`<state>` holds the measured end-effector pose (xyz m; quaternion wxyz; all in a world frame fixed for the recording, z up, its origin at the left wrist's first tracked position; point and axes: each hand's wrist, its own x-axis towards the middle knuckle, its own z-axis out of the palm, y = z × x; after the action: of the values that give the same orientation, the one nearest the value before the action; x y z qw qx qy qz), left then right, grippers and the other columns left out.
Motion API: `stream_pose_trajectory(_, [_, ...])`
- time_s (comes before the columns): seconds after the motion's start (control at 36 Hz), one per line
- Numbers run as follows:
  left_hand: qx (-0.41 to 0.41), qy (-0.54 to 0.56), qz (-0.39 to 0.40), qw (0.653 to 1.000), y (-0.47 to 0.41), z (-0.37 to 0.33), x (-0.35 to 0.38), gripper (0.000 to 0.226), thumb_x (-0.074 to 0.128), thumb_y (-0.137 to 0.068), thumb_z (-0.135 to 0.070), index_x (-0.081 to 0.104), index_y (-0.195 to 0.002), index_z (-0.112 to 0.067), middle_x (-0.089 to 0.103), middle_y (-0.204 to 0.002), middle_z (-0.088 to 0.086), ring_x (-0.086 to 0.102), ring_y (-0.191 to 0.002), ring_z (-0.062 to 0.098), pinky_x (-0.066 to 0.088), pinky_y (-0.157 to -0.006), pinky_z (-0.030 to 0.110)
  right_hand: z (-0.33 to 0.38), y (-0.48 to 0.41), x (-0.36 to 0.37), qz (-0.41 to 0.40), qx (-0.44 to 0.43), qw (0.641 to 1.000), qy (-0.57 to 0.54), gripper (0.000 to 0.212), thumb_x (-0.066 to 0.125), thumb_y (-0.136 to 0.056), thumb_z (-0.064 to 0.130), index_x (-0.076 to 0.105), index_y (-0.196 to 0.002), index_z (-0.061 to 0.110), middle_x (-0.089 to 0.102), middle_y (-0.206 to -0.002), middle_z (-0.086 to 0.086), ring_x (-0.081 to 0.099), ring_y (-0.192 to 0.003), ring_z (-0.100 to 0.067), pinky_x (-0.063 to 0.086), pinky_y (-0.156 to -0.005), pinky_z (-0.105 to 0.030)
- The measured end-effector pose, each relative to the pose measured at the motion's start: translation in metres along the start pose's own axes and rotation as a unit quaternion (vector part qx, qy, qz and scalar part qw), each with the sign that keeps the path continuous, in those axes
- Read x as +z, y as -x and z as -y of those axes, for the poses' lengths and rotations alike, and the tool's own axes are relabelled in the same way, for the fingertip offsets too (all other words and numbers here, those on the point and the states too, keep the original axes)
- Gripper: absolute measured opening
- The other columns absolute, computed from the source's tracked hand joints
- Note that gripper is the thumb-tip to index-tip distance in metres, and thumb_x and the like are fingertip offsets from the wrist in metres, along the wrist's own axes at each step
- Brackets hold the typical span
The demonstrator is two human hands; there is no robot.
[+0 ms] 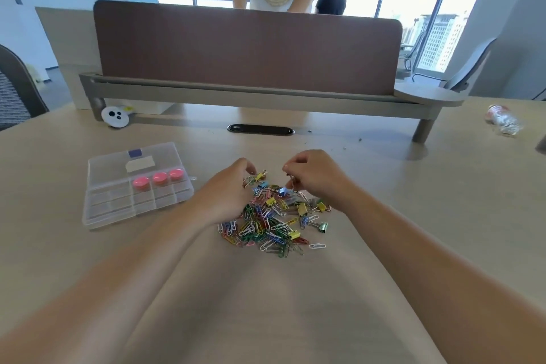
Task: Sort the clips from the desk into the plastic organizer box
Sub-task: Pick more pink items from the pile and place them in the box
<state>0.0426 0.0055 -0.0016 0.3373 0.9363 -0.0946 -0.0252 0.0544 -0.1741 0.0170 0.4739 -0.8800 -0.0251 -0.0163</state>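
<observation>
Clip pile (274, 219) sits mid-desk (399, 230); organizer box (118, 204) lies to its left, clear of it, long axis roughly along the near edge, so left hand (227, 192) is nearer the box and right hand (316, 174) would have to cross the pile. Right hand pinches a wire clip (291, 183) between thumb and fingertips just over the pile's far edge. Left hand's fingers curl onto the far-left edge beside a yellow binder clip (260, 176), can't tell if it grips anything, nor whether the box lid is open.
</observation>
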Motion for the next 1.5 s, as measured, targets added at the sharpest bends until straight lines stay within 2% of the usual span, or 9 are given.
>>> stream_pose_trajectory(0.11, [0.01,-0.012,-0.006,1.0,-0.002,-0.009,0.005,0.032,0.049,-0.094,-0.011,0.042,-0.122,-0.026,0.053,-0.099,0.003,0.055,-0.055,0.018,0.041,-0.039,0.025,-0.007,0.002,-0.01,-0.011,0.0,0.999,0.034,0.025,0.053,-0.094,0.011,0.062,-0.104,-0.01,0.07,-0.085,-0.021,0.061,-0.045,0.001,0.051,-0.059,-0.03])
stream_pose_trajectory(0.31, [0.024,-0.026,0.0,0.999,-0.006,-0.022,0.015,0.028,0.049,-0.095,-0.013,0.043,-0.118,-0.027,0.055,-0.112,0.006,0.057,-0.06,0.014,0.039,-0.047,0.025,-0.017,0.005,-0.024,-0.001,-0.003,0.994,0.108,0.02,0.049,-0.096,0.01,0.066,-0.099,0.0,0.066,-0.078,-0.011,0.058,-0.053,-0.005,0.044,-0.048,-0.02])
stream_pose_trajectory(0.44, [0.049,-0.032,0.007,0.998,-0.01,-0.03,0.023,0.022,0.046,-0.096,-0.013,0.047,-0.117,-0.022,0.058,-0.093,-0.002,0.053,-0.061,0.011,0.036,-0.049,0.022,-0.028,0.005,-0.03,0.03,0.006,0.993,0.116,0.016,0.049,-0.099,0.011,0.062,-0.102,0.002,0.067,-0.074,-0.009,0.061,-0.05,-0.004,0.05,-0.057,-0.024])
stream_pose_trajectory(0.56, [0.05,-0.045,0.003,0.998,-0.015,-0.032,0.028,0.019,0.043,-0.099,-0.012,0.047,-0.115,-0.022,0.06,-0.093,0.002,0.053,-0.061,0.012,0.041,-0.052,0.025,-0.035,0.004,-0.032,0.035,0.007,0.991,0.125,0.017,0.045,-0.099,0.004,0.062,-0.099,0.005,0.062,-0.073,-0.004,0.058,-0.049,-0.002,0.044,-0.049,-0.018])
stream_pose_trajectory(0.67, [0.036,-0.056,0.0,0.998,-0.023,-0.031,0.029,0.021,0.041,-0.098,-0.011,0.047,-0.116,-0.021,0.058,-0.096,0.001,0.057,-0.07,0.014,0.042,-0.054,0.027,-0.037,-0.003,-0.027,0.036,-0.003,0.986,0.165,0.032,0.039,-0.093,-0.007,0.068,-0.096,0.005,0.063,-0.093,-0.008,0.052,-0.062,-0.01,0.042,-0.05,-0.021])
stream_pose_trajectory(0.75, [0.026,-0.058,-0.007,0.998,-0.028,-0.028,0.026,0.019,0.043,-0.097,-0.012,0.048,-0.112,-0.022,0.058,-0.097,0.0,0.063,-0.072,0.019,0.052,-0.059,0.035,-0.034,-0.01,-0.02,0.033,-0.013,0.981,0.191,0.024,0.046,-0.093,0.004,0.07,-0.097,0.005,0.065,-0.093,-0.007,0.05,-0.061,-0.011,0.037,-0.05,-0.02])
stream_pose_trajectory(0.83, [0.025,-0.068,-0.02,0.997,-0.032,-0.025,0.023,0.02,0.046,-0.096,-0.014,0.05,-0.114,-0.022,0.055,-0.099,-0.003,0.063,-0.071,0.015,0.051,-0.056,0.031,-0.033,-0.017,-0.009,0.036,-0.04,0.973,0.224,0.019,0.057,-0.092,0.016,0.067,-0.105,0.009,0.064,-0.099,-0.004,0.057,-0.085,-0.017,0.044,-0.067,-0.023])
stream_pose_trajectory(0.97, [0.025,-0.081,-0.037,0.996,-0.037,-0.012,0.017,0.02,0.048,-0.096,-0.013,0.052,-0.112,-0.024,0.056,-0.103,-0.001,0.059,-0.068,0.012,0.039,-0.05,0.024,-0.026,-0.026,0.005,0.06,-0.064,0.937,0.338,0.045,0.063,-0.09,0.04,0.061,-0.124,0.011,0.061,-0.119,-0.006,0.058,-0.104,-0.023,0.049,-0.087,-0.033])
stream_pose_trajectory(1.5, [0.018,-0.048,-0.04,0.998,-0.015,0.004,-0.015,0.021,0.046,-0.097,-0.009,0.05,-0.116,-0.018,0.055,-0.1,0.002,0.053,-0.074,0.007,0.039,-0.054,0.024,-0.01,-0.018,0.016,0.044,-0.044,0.941,0.331,0.027,0.068,-0.088,0.026,0.068,-0.094,0.0,0.069,-0.097,-0.018,0.062,-0.08,-0.025,0.052,-0.073,-0.037])
